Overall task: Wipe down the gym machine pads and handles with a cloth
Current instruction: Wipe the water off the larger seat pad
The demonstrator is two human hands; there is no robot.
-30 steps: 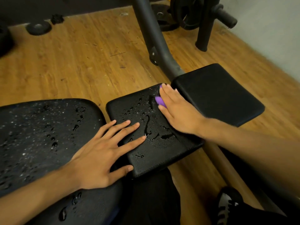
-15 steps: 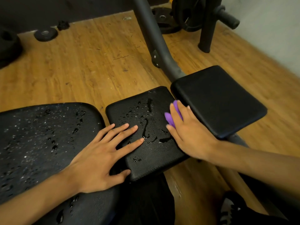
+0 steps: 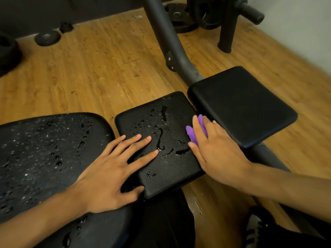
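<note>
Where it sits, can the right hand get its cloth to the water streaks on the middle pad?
Probably yes: the right hand presses the purple cloth at the middle pad's right edge; the water streaks lie bare beside it, the left hand farther left.

Gym, weights area. Black padded pads (image 3: pixel 241 104) mounted on a grey steel tube frame (image 3: pixel 166 38). One loose weight plate (image 3: pixel 47 39) lies on the wood-plank floor (image 3: pixel 89 72). Larger plates (image 3: pixel 180 24) sit beside a black post (image 3: pixel 226 33) with a thick peg (image 3: pixel 250 12). Pale wall (image 3: pixel 295 24) on the right.
</note>
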